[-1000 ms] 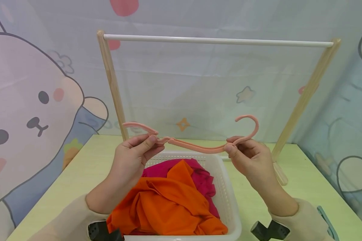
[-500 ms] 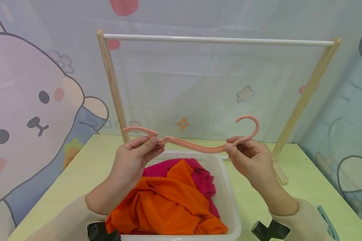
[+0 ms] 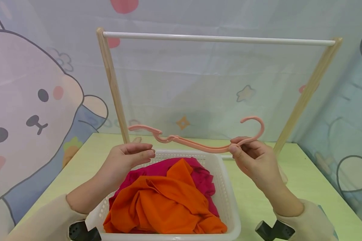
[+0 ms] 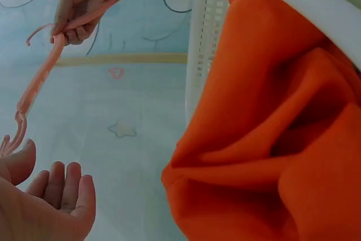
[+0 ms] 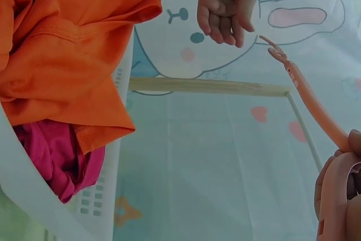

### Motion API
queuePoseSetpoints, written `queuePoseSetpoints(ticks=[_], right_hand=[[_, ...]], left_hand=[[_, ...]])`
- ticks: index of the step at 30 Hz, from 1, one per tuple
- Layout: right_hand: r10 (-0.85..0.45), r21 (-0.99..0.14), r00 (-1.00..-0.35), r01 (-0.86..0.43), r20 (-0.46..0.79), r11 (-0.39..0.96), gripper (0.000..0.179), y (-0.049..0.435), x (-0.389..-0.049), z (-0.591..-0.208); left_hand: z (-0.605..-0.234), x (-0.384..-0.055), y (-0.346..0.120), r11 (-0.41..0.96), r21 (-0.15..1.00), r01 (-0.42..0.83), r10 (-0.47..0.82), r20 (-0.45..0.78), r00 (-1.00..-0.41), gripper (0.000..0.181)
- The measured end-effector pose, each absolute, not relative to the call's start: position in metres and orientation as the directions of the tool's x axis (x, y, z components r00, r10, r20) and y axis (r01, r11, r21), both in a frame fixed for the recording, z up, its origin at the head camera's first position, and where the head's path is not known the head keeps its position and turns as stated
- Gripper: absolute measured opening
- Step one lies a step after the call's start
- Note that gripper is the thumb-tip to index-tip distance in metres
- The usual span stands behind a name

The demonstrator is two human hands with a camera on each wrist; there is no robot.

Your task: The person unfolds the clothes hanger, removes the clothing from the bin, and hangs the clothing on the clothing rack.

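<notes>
A pink clothes hanger point(image 3: 199, 146) is held up in the air above the white basket, its hook on the right. My right hand point(image 3: 256, 162) pinches it near the base of the hook. My left hand point(image 3: 128, 159) is apart from the hanger, fingers relaxed, a little below its left end; in the right wrist view that left hand point(image 5: 228, 7) holds nothing. Beneath both hands, an orange cloth garment point(image 3: 169, 204) lies bunched over a magenta one point(image 3: 202, 175). The left wrist view shows the hanger point(image 4: 39, 80) running from the right hand point(image 4: 84, 7) towards the left fingers.
The white perforated basket point(image 3: 231, 197) stands on the pale table point(image 3: 78, 160) in front of me. Behind it rises a rack with wooden posts point(image 3: 309, 92) and a white top bar point(image 3: 217, 38). A printed cloth backdrop point(image 3: 169, 90) hangs beyond.
My left hand has let go of the hanger and drawn back left and down. The hanger, held in my right hand, has shifted slightly to the right.
</notes>
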State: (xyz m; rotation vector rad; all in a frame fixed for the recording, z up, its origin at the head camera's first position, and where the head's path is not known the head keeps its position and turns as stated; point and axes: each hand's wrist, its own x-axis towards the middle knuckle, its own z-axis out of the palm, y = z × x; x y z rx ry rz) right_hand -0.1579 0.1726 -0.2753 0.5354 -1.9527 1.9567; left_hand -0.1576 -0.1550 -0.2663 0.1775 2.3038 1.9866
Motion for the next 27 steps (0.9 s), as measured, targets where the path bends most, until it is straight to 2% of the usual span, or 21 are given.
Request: queuePoseSetpoints(ticks=[4, 9, 11, 16, 22, 27], right_hand=[[-0.033, -0.886, -0.886, -0.463, 0.463, -0.01, 0.009, 0.175, -0.158, -0.278], [-0.03, -0.888, -0.888, -0.46, 0.459, -0.001, 0.004, 0.178, -0.158, -0.28], [-0.04, -0.888, -0.887, -0.46, 0.459, 0.001, 0.012, 0.179, -0.158, -0.28], [-0.047, -0.891, -0.89, -0.453, 0.453, -0.008, 0.014, 0.18, -0.158, -0.282], [-0.051, -0.892, -0.891, -0.451, 0.451, -0.002, 0.017, 0.182, -0.157, -0.285], [-0.053, -0.892, -0.891, -0.452, 0.452, 0.002, 0.016, 0.183, -0.157, -0.286]], left_hand=[[-0.273, -0.161, -0.165, 0.266, 0.964, 0.007, 0.144, -0.032, -0.989, 0.041], [-0.284, -0.164, -0.173, 0.385, 0.922, -0.026, 0.151, -0.091, -0.984, 0.041], [-0.29, -0.166, -0.176, 0.434, 0.901, -0.01, 0.18, -0.098, -0.979, 0.043], [-0.301, -0.17, -0.18, 0.526, 0.85, 0.04, 0.276, -0.126, -0.953, 0.045], [-0.307, -0.172, -0.182, 0.591, 0.806, 0.048, 0.343, -0.197, -0.919, 0.046], [-0.308, -0.171, -0.182, 0.605, 0.796, 0.017, 0.354, -0.25, -0.901, 0.04]])
